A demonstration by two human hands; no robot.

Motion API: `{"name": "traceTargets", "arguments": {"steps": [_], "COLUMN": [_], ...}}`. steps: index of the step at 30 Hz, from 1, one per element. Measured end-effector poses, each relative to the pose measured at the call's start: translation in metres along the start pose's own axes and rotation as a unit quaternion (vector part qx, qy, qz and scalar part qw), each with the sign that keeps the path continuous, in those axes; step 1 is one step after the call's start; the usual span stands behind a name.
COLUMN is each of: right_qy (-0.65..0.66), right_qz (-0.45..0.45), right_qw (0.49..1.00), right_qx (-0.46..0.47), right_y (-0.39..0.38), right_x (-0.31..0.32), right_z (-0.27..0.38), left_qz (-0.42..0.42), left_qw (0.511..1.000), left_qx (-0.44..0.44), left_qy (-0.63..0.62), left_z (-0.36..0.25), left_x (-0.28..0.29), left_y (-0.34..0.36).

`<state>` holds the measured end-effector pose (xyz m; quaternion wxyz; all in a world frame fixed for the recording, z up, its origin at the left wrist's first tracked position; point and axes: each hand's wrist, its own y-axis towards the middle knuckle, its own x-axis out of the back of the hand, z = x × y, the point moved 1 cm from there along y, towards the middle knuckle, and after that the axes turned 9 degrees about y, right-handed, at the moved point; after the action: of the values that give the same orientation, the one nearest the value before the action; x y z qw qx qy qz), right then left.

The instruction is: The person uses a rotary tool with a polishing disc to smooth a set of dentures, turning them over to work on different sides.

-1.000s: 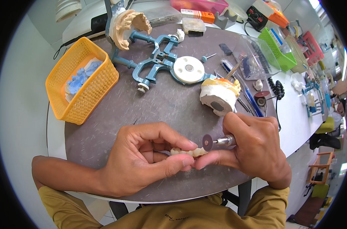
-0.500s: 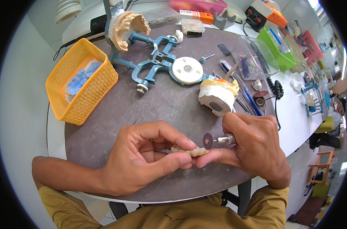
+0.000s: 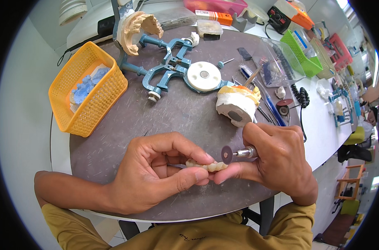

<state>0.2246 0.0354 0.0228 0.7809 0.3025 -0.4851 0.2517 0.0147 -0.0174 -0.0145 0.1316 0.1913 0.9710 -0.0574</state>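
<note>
My left hand (image 3: 152, 175) pinches a cream row of tooth-shaped crowns (image 3: 214, 166) between thumb and fingers. My right hand (image 3: 277, 162) grips a silver rotary handpiece (image 3: 245, 153) with a dark disc (image 3: 227, 155) at the right end of the crowns; its thumb sits just under that end. Behind my right hand lies a white plaster model (image 3: 235, 108) with orange and yellow on top. Farther back is a blue metal articulator (image 3: 159, 77) with a round white plate (image 3: 204, 77), and a beige tooth cast (image 3: 137, 29) is raised at its left end.
A yellow basket (image 3: 62, 112) with blue impression material (image 3: 87, 87) stands at the left. Brushes and instruments (image 3: 272, 110) lie right of the model, by a clear box (image 3: 281, 62), a coiled black cord (image 3: 304, 96) and a green basket (image 3: 306, 64). A pink container (image 3: 214, 6) is at the back.
The crown piece and disc have shifted very slightly to the right since a second ago. Both hands keep their grips, and the surrounding things look the same apart from a slight view shift.
</note>
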Motion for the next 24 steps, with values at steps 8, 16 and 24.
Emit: {"name": "traceTargets", "arguments": {"steps": [8,16,24], "right_qy": [-0.005,-0.016,-0.017], "right_qz": [0.000,-0.002,0.005], "right_qw": [1.000,0.999,0.999], "right_qx": [0.025,0.036,0.035], "right_y": [0.0015,0.0016,0.0022], "right_x": [0.0008,0.0007,0.0011], "right_z": [-0.0020,-0.0023,-0.0016], "left_qz": [-0.009,-0.009,-0.004], "left_qw": [1.000,1.000,1.000], "left_qx": [0.003,0.005,-0.002], "left_qy": [0.007,0.007,0.005], "left_z": [-0.0007,-0.0011,-0.0003], "left_x": [-0.0005,-0.0009,-0.0001], "left_y": [0.0012,0.0010,0.0002]}}
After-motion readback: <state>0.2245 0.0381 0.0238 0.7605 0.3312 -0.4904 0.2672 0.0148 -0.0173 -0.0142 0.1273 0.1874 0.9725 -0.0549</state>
